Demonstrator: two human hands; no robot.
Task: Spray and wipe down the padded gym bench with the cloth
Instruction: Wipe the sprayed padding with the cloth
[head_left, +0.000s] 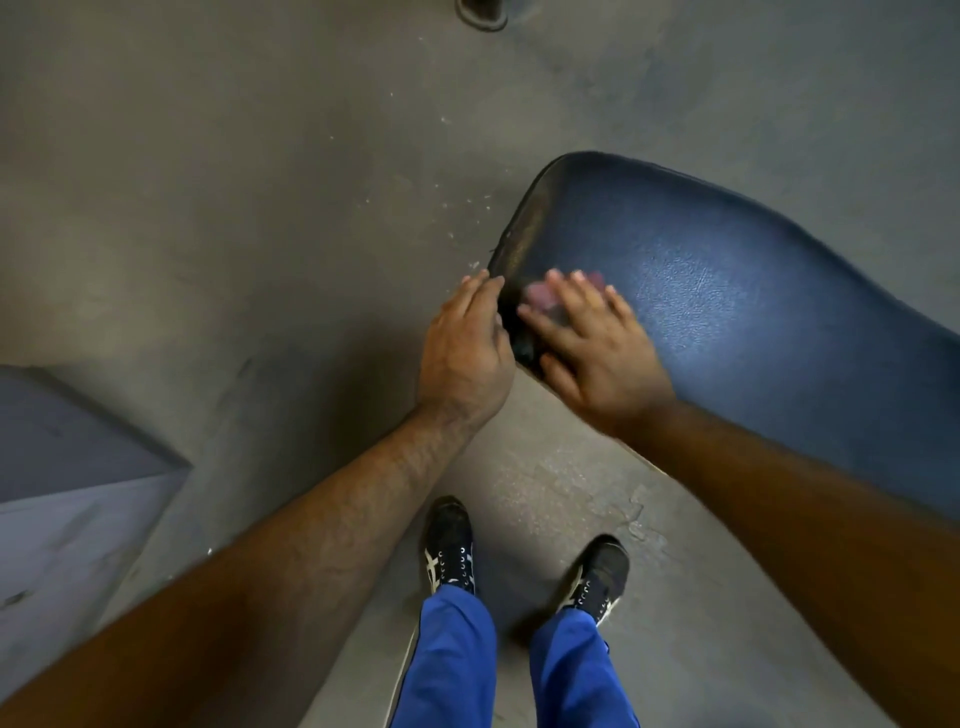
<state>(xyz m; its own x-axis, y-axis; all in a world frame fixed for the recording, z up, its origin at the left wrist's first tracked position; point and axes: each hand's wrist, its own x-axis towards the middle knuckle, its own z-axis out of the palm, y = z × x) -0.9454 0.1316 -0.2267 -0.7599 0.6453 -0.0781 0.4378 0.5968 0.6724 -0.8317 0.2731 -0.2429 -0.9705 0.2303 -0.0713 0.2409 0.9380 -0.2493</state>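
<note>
text: none readable | bench (727, 291): plain blue padding, no label or number | shoes (450, 551): crossed pale stripes on the side, no brand word legible | trousers (457, 660): no print | floor (208, 182): no signs or markings

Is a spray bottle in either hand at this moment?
No. The right hand presses a pinkish cloth flat on the blue bench pad, and the left hand rests at its edge.

bare forearms (322, 525), bright blue trousers (452, 660), black sneakers (450, 545) with white stripes and laces.
</note>
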